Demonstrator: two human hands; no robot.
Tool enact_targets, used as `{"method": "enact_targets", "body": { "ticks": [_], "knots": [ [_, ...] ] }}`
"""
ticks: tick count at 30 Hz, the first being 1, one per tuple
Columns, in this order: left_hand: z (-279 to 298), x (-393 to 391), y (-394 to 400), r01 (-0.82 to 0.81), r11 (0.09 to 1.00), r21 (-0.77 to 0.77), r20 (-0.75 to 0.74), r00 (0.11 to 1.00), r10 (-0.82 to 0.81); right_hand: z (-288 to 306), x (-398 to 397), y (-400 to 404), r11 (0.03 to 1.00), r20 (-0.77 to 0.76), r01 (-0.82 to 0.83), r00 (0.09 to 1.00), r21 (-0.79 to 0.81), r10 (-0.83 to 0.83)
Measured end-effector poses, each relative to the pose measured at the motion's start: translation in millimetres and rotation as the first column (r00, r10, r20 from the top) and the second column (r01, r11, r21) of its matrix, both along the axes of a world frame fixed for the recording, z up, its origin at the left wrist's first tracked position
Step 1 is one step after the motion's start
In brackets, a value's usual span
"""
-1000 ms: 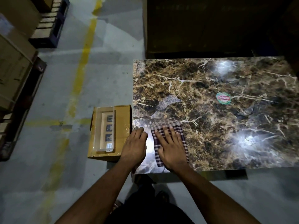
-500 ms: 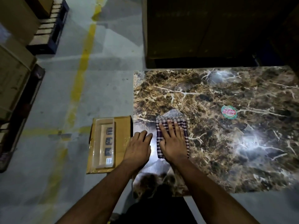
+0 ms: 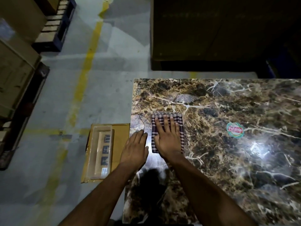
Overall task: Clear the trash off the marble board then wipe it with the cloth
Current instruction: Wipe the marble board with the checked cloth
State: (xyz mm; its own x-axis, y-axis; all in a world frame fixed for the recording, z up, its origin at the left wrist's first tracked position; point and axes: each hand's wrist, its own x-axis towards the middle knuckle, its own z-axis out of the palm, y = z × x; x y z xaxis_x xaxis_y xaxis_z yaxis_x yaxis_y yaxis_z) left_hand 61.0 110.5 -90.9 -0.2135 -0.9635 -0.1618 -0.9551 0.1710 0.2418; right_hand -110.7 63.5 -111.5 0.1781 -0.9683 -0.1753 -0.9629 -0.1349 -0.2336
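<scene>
Marble, dark brown with pale veins, fills the right half of the view as a large polished board [image 3: 228,160], and more of its near part shows than half a second ago. The purple-and-white checked cloth [image 3: 180,126], folded into a rectangle, now lies farther from the near edge than a second ago, having travelled up the board near its left side. The right hand [image 3: 167,137] presses flat on the cloth with straight, spread fingers, gripping nothing. The left hand [image 3: 135,150] stays just left of it, fingers straight and together, resting flat at the board's left edge, holding nothing. A pale smear that lay just beyond the cloth earlier is now partly under its far edge.

The board's left edge runs straight from near to far, and its far edge is also in view; the right and near edges run out of frame. Far and right of the cloth the marble surface lies open, broken only by a round green-and-red sticker [image 3: 235,130] well to the right. A bright glare sits near that sticker.

Just left of the board, touching or nearly touching its edge, a flat brown cardboard box [image 3: 120,132] rests on the grey concrete floor [image 3: 65,185]. On it lies a clear plastic tray [image 3: 101,154] holding a row of small dark items, too dim to identify. A yellow painted line [image 3: 84,75] crosses the floor farther left.
</scene>
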Motion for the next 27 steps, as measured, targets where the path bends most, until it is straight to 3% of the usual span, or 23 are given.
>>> {"method": "enact_targets", "body": {
  "ticks": [4, 9, 15, 21, 27],
  "knots": [
    [-1, -2, -17, -0.027, 0.999, 0.036, 0.004, 1.000, 0.027, -3, -19, -15, 0.990, 0.003, -0.140, 0.990, -0.031, 0.141],
    [2, -8, -38, -0.036, 0.999, 0.033, 0.016, 0.999, 0.035, -3, -6, -73, 0.999, -0.001, -0.013, 1.000, -0.037, 0.013],
    [0, -16, -73, -0.039, 0.999, 0.036, 0.046, 0.998, 0.038, -3, -17, -84, 0.991, 0.007, -0.131, 0.991, -0.035, 0.131],
    [0, -18, -103, -0.017, 1.000, 0.018, 0.109, 0.994, 0.015, -7, -10, -146, 0.998, 0.016, 0.003, 1.000, -0.065, -0.002],
    [0, -24, -127, -0.042, 0.999, 0.027, 0.085, 0.996, 0.040, -8, -23, -158, 0.985, 0.011, -0.151, 0.988, -0.078, 0.152]
  ]
}}
